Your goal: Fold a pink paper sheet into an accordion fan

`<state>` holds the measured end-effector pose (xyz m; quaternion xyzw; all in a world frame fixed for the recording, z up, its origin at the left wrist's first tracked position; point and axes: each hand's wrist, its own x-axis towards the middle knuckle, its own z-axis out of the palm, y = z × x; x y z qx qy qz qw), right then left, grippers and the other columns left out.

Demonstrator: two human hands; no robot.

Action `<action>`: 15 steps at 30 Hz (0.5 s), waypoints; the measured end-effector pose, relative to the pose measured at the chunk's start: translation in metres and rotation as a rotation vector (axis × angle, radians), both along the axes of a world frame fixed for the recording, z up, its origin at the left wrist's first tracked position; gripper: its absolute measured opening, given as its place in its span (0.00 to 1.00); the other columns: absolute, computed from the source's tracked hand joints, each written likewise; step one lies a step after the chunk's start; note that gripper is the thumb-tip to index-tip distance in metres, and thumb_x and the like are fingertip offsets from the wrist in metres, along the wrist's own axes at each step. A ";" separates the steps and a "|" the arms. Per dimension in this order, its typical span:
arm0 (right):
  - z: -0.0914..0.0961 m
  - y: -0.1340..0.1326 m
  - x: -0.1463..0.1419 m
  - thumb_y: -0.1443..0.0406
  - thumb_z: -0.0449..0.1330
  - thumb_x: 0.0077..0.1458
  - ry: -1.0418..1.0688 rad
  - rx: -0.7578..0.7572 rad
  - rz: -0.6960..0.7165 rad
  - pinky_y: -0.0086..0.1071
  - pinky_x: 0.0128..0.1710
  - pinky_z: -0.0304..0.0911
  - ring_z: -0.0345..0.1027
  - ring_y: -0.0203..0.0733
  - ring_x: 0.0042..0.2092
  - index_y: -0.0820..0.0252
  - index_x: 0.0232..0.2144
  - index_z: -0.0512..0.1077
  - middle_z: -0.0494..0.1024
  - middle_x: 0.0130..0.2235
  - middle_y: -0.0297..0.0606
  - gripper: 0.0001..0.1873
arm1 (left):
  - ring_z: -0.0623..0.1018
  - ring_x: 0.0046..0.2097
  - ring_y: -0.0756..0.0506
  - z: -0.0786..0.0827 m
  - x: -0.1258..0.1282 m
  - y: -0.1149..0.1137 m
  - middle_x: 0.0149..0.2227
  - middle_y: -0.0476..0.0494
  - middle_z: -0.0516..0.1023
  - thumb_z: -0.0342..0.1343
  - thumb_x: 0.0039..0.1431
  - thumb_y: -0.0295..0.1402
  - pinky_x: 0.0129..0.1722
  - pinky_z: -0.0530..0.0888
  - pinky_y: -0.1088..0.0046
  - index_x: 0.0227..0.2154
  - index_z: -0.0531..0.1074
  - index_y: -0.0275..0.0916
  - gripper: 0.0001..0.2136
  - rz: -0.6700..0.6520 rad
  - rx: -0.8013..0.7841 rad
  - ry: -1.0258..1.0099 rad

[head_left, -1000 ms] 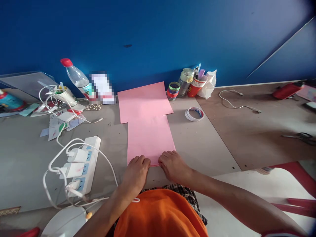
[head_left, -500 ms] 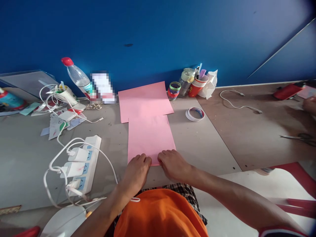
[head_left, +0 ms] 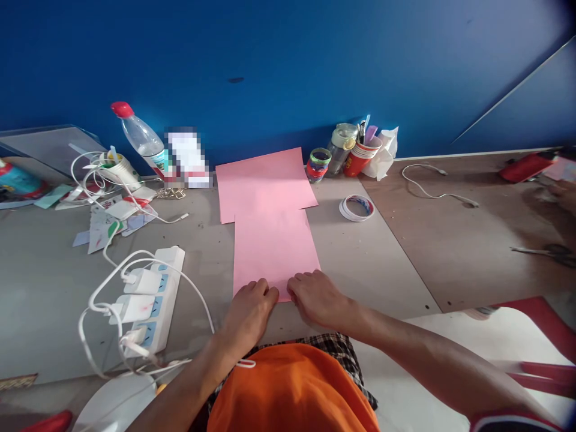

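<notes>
A pink sheet of paper lies lengthwise on the grey table in front of me. A second, wider pink sheet lies behind it, partly under its far end. My left hand and my right hand rest side by side on the near edge of the front sheet, fingers curled down and pinching that edge. The paper's near edge is mostly hidden under my knuckles.
A white power strip with chargers and cables lies at left. A bottle, paper scraps and cups stand along the blue wall. A tape roll lies at right, scissors and another person's blurred hand at far right.
Both my hands have crept slightly forward along the front sheet's near edge. At far right another person's hand came into view and has blurred.
</notes>
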<state>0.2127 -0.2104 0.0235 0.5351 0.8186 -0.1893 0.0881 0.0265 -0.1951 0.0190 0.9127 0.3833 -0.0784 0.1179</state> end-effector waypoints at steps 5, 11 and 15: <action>-0.004 -0.001 0.000 0.69 0.51 0.55 0.003 0.011 -0.010 0.34 0.34 0.53 0.68 0.45 0.37 0.61 0.37 0.69 0.75 0.36 0.43 0.09 | 0.70 0.39 0.44 0.002 0.000 0.001 0.38 0.43 0.68 0.47 0.58 0.22 0.37 0.68 0.68 0.38 0.68 0.40 0.09 -0.034 -0.011 0.053; -0.007 0.001 0.004 0.70 0.50 0.56 0.033 0.004 0.049 0.34 0.33 0.53 0.67 0.44 0.35 0.64 0.38 0.69 0.74 0.36 0.44 0.10 | 0.70 0.38 0.46 -0.001 -0.001 0.005 0.37 0.43 0.68 0.44 0.60 0.22 0.36 0.68 0.70 0.38 0.68 0.40 0.10 -0.014 -0.062 0.030; -0.009 0.004 0.005 0.69 0.50 0.56 0.040 0.006 0.085 0.34 0.32 0.54 0.67 0.44 0.34 0.64 0.38 0.69 0.74 0.36 0.44 0.10 | 0.70 0.37 0.46 -0.004 -0.002 0.007 0.35 0.44 0.69 0.42 0.62 0.24 0.36 0.67 0.71 0.36 0.68 0.40 0.10 0.000 -0.083 -0.018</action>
